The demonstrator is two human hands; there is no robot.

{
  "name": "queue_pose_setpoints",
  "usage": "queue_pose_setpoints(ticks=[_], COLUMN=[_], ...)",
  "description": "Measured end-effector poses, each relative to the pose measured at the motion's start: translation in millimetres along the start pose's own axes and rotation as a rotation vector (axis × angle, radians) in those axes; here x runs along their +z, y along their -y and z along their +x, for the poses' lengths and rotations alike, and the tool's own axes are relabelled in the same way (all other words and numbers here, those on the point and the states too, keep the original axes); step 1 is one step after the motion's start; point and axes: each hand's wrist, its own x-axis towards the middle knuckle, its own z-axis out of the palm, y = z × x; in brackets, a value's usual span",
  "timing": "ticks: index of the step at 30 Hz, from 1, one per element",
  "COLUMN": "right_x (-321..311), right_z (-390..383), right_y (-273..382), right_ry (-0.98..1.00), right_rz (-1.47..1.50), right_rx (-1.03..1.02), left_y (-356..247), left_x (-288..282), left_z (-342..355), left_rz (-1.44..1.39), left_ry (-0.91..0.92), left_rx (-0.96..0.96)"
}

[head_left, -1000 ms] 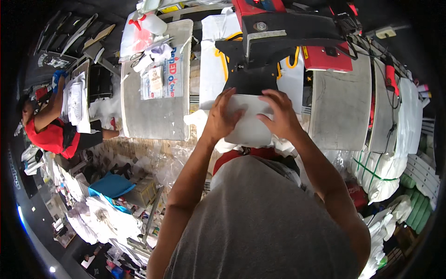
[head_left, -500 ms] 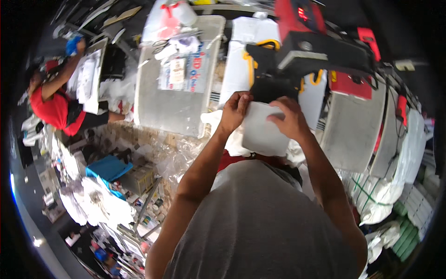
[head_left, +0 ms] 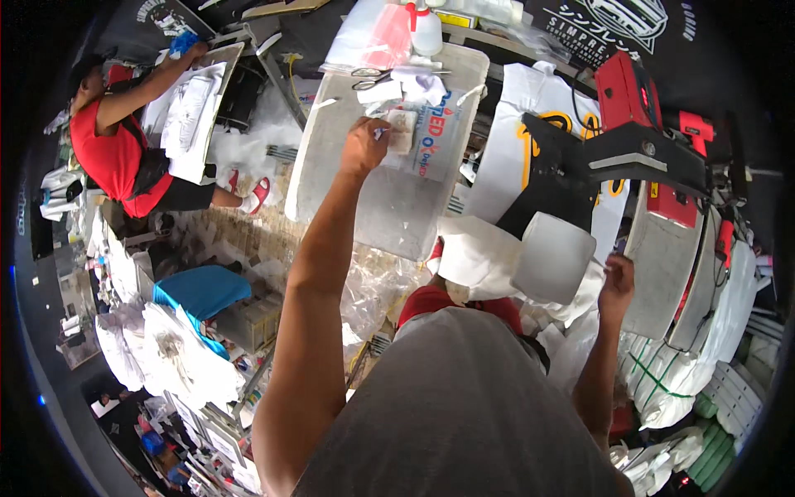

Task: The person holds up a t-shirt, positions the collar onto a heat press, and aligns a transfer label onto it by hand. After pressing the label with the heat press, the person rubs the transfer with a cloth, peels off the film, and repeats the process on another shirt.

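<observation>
My left hand (head_left: 364, 147) reaches over the grey table, its fingers pinched at the edge of a small stack of pale slips (head_left: 402, 132). Something small and pale shows at the fingertips, too small to name. My right hand (head_left: 617, 286) hangs with curled fingers to the right of a rounded grey-white pad (head_left: 553, 257); nothing shows in it. White cloth (head_left: 476, 253) lies around and under that pad. Beyond it stands a heat press with a black arm (head_left: 629, 157) and a red control box (head_left: 627, 91).
Scissors (head_left: 370, 79) and a spray bottle (head_left: 426, 31) are on the grey table (head_left: 331, 186). A white garment with yellow lettering (head_left: 501, 124) lies behind the press. Clear plastic (head_left: 373, 286) litters the floor. A co-worker in red (head_left: 112, 153) stands at another table, far left.
My left hand has left the pad and moved far left to the slips. My right hand has come off the pad to its right. The view has turned, exposing the pad and cloth.
</observation>
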Motion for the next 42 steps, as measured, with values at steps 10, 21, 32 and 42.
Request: queue_pose_setpoints(ticks=[10, 21, 32, 42], right_x=[-17.2, -15.2, -45.0, -30.3], right_z=[-107.8, -145.3, -133.0, -27.6], right_y=[-16.7, -31.3, -83.5, -16.8], right_ry=[-0.107, -0.083, 0.015, -0.039], right_rz=[-0.208, -0.196, -0.180, 0.031], right_rx=[0.381, 0.589, 0.588, 0.179], left_y=[18.9, 22.4, 23.9, -262.4], left_x=[7.0, -8.8, -34.2, 7.3], left_z=[45.9, 69.0, 52.7, -77.2], left_rz=[0.182, -0.138, 0.069, -0.774], left_ry=[0.190, 0.305, 0.131, 0.730], left_rx=[0.100, -0.071, -0.037, 0.059])
